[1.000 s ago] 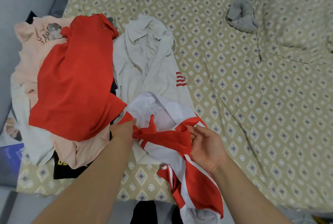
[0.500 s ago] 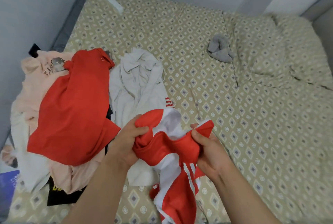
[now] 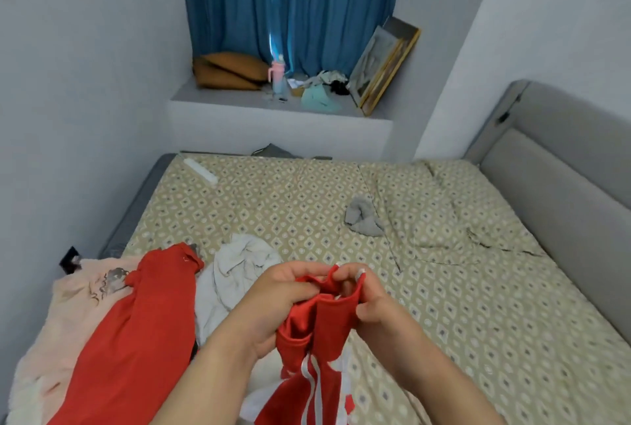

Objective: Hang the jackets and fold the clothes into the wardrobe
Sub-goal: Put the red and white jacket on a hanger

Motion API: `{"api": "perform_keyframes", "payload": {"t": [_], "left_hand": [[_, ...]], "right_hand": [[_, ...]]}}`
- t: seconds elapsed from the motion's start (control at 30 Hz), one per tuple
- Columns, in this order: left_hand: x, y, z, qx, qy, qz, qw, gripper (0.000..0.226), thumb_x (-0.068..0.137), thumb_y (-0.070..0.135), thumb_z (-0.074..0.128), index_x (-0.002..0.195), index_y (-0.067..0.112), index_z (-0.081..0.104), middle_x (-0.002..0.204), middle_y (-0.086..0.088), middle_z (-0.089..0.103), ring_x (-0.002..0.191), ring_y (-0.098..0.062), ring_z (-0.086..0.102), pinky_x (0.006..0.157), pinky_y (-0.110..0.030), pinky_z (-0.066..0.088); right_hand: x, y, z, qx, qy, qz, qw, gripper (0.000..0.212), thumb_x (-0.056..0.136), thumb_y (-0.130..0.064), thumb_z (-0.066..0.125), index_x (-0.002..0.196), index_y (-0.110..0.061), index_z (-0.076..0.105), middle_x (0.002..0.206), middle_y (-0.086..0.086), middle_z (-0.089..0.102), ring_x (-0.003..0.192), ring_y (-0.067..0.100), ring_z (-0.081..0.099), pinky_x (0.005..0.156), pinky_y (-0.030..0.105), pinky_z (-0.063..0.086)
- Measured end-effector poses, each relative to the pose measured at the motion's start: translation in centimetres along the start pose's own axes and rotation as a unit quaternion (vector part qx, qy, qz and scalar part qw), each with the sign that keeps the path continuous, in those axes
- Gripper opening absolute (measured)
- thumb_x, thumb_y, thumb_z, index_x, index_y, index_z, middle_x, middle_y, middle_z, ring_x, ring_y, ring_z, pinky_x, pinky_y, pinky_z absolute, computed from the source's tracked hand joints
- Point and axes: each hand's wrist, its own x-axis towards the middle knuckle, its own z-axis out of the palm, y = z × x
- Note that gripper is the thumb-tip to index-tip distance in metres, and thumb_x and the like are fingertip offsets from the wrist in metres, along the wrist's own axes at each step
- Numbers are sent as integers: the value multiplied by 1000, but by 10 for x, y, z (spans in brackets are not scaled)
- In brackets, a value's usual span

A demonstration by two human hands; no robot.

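Head view: the left hand [image 3: 273, 301] and right hand [image 3: 370, 301] both pinch the red jacket [image 3: 317, 349] at its top edge, holding it above the bed [image 3: 444, 305] beside the clothes pile [image 3: 112, 322].

Red striped garment [image 3: 327, 329]: lower end off-frame

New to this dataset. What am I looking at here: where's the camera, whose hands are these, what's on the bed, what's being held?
There is no robot. A person wears one wide-angle camera on the head, looking forward and down, so the two bare arms are their own. The left hand and right hand both grip the bunched top of a red garment with white stripes, held over the bed. On the patterned sheet lie a plain red garment, a pink printed top, a white garment and, farther off, a crumpled grey cloth.
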Motion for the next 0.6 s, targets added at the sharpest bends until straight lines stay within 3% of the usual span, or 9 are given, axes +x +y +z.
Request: {"api": "perform_keyframes", "payload": {"t": [0.07,0.13,0.2,0.3,0.4,0.47,0.53,0.6], "left_hand": [[-10,25,13,4,-15,25,1000,44,88,-18,46,82,10,79,90,-21,73,71,-21,68,67,-26,56],[-19,46,26,3,-37,46,998,40,89,-17,47,81,7,78,85,-21,72,65,-20,67,62,-25,56],[-28,62,40,-1,-58,64,996,32,89,-15,49,82,3,74,79,-21,70,60,-21,66,56,-26,56],[-40,82,66,12,-89,95,991,29,88,-11,56,76,8,75,79,-22,67,60,-22,64,56,-27,54],[-47,91,89,26,-104,119,987,33,88,-9,57,71,13,75,75,-20,66,56,-18,60,53,-24,51],[-51,94,103,61,-106,146,982,34,90,-8,57,71,16,72,70,-14,66,54,-15,57,51,-22,48],[-51,91,114,144,-73,200,967,29,89,-7,59,75,18,65,66,-6,64,55,-13,53,50,-21,43],[-50,85,121,246,-2,262,933,27,82,-3,67,77,22,56,64,-2,62,54,-11,52,50,-22,40]], "right_hand": [[-11,-22,6,-8,6,-26,1000,66,35,-15,60,101,-6,51,83,6,59,68,13,57,63,25,44],[-23,-37,9,-60,49,-69,995,34,72,-4,60,105,-8,56,81,6,62,71,15,57,67,28,47],[-33,-48,9,-108,113,-119,981,22,93,6,53,108,-9,56,79,10,63,65,18,59,59,30,48],[-50,-72,8,-174,184,-179,951,33,90,8,61,110,-18,59,65,-4,60,47,9,50,43,20,39],[-68,-91,4,-249,217,-221,918,21,87,1,67,85,-19,71,63,-8,64,55,0,54,53,13,40],[-78,-99,2,-296,257,-248,886,23,84,-8,73,71,-28,74,73,-3,65,67,0,56,65,14,40],[-87,-103,-2,-320,306,-264,857,37,82,-8,76,65,-40,73,84,-3,62,78,0,57,71,12,39],[-99,-105,-4,-279,307,-271,868,38,85,0,72,69,-35,76,84,-4,70,78,-1,62,72,13,45]]}}
